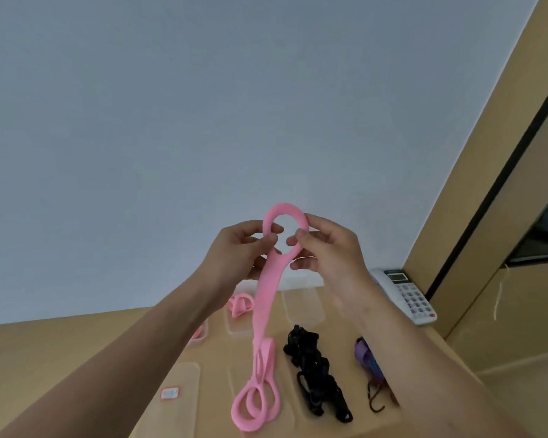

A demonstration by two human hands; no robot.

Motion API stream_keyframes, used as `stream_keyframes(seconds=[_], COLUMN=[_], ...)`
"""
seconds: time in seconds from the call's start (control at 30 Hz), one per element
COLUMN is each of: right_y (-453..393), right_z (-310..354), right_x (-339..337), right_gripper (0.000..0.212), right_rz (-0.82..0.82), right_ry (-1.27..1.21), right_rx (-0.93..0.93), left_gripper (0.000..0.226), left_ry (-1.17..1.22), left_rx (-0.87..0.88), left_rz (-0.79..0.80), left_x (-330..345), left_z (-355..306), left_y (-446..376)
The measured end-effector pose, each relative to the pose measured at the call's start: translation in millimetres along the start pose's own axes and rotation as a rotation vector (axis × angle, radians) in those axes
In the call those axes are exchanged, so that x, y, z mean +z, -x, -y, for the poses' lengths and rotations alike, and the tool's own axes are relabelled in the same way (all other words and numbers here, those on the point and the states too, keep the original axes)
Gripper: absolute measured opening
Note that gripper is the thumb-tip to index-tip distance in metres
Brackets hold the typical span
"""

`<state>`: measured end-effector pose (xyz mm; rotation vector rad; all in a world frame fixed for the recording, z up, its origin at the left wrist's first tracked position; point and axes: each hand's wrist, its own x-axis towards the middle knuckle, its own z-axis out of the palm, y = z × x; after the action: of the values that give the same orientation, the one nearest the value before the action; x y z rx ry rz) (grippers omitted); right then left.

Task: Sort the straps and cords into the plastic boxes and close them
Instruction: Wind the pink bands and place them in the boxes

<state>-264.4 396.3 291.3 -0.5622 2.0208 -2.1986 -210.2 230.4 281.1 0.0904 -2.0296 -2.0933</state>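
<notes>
Gripping 1 pink strap (264, 308): left hand (234, 248), right hand (326, 248), both pinching its loop.

You hold a plain pink strap (264, 298), uniform in colour from its top ring to its lower loops. A second pink strap (240, 305) lies in a clear plastic box (234, 327). On the tan table (60, 352), the bundle of cords (314, 371) is solid black. The rolled strap (368, 358) near the table's right edge is purple with blue markings. The telephone (407, 295) is white with grey keys.
</notes>
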Motion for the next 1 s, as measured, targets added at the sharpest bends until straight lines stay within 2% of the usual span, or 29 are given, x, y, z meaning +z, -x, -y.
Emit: stream_keyframes(seconds=[0.13, 0.27, 0.37, 0.43, 0.53, 0.67, 0.83, 0.9, 1.0], right_y=[-5.3, -8.5, -9.7, -11.0, -7.9, 2.7, 7.1, 6.3, 4.7], right_z=[5.2, 0.7, -5.5, -11.8, -21.2, -30.2, -36.3, -37.3, -35.9], right_x=[-15.9, -29.0, -43.3, -52.7, -62.7, -76.4, -93.6, -95.2, -95.3], right_gripper=[0.03, 0.03, 0.033, 0.04, 0.052, 0.058, 0.042, 0.045, 0.026], right_rz=[0.042, 0.076, 0.104, 0.117, 0.146, 0.195, 0.351, 0.37, 0.435], right_ry=[-0.016, 0.001, 0.024, 0.077, 0.184, 0.286, 0.011, -0.026, 0.003], right_rx=[-0.055, -0.069, -0.107, -0.15, -0.224, -0.231, -0.05, 0.029, 0.026], left_gripper=[0.022, 0.051, 0.073, 0.078, 0.061, 0.033, 0.03, 0.031, 0.03], left_ry=[-0.011, -0.106, 0.011, 0.093, 0.187, 0.186, 0.109, 0.051, -0.087], left_rx=[-0.064, -0.224, -0.305, -0.351, -0.362, -0.278, -0.201, -0.17, -0.117], left_rz=[-0.024, -0.036, -0.046, -0.054, -0.054, -0.161, -0.226, -0.263, -0.328], left_x=[16.8, 31.3, 41.9, 49.0, 63.2, 80.7, 96.9, 101.2, 98.8], left_z=[-0.1, 2.5, 2.5, 1.7, 1.4, 10.6, 22.2, 23.4, 23.8], left_y=[-0.5, 2.0, 6.8, 10.4, 16.4, 23.7, 34.3, 35.0, 35.0])
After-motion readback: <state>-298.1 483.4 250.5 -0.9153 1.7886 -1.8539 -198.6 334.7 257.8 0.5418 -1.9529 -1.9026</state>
